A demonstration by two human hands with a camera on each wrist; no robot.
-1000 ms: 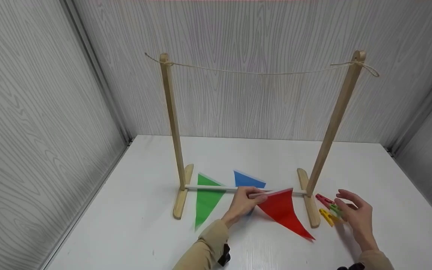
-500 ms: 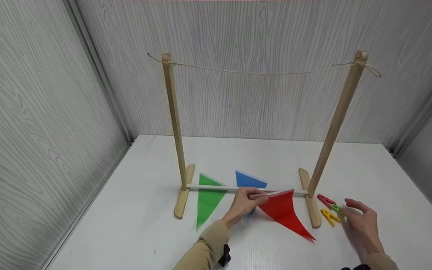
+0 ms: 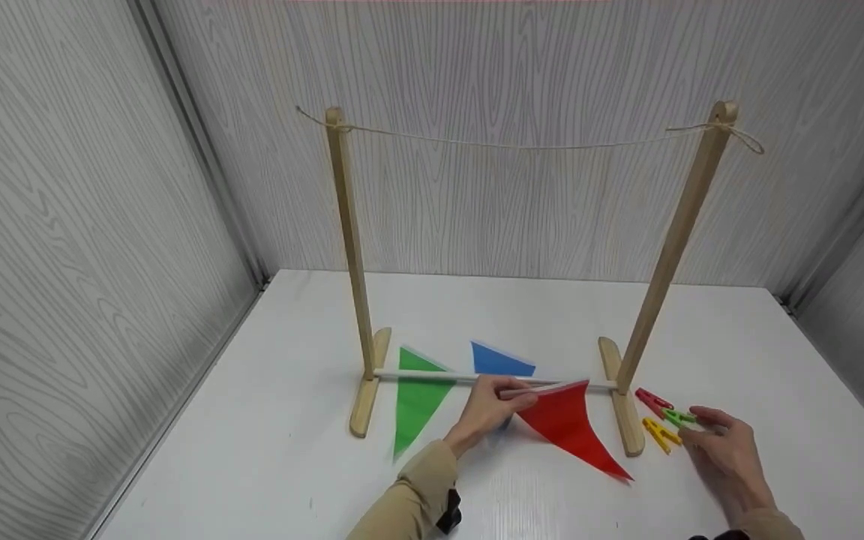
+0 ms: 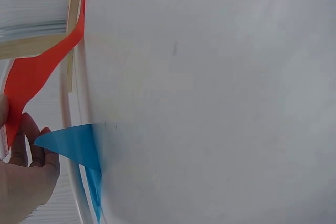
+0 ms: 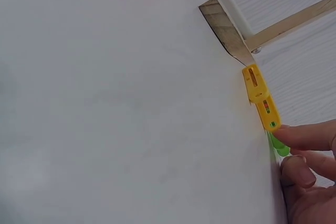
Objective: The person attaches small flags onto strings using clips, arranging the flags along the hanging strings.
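My left hand (image 3: 488,409) pinches the white-edged top of a red triangular pennant (image 3: 567,420), whose point hangs toward the front right. In the left wrist view, thumb and fingers sit on either side of the red cloth. Beside the stand's right foot, my right hand (image 3: 730,446) has thumb and index finger at the handle ends of a green clothespin (image 3: 676,418). A yellow clothespin (image 3: 661,435) and a red clothespin (image 3: 652,401) lie against it. In the right wrist view the yellow one partly hides the green.
A wooden stand has a left post (image 3: 349,240), a right post (image 3: 676,240) and a string (image 3: 507,145) tied between their tops. A white crossbar (image 3: 462,376) joins the feet. A green pennant (image 3: 417,401) and a blue pennant (image 3: 499,358) lie by the bar on the white table (image 3: 252,420).
My right hand has shifted slightly right and toward the front, and its index finger has come down onto the green clothespin. My left hand holds the red pennant in the same place.
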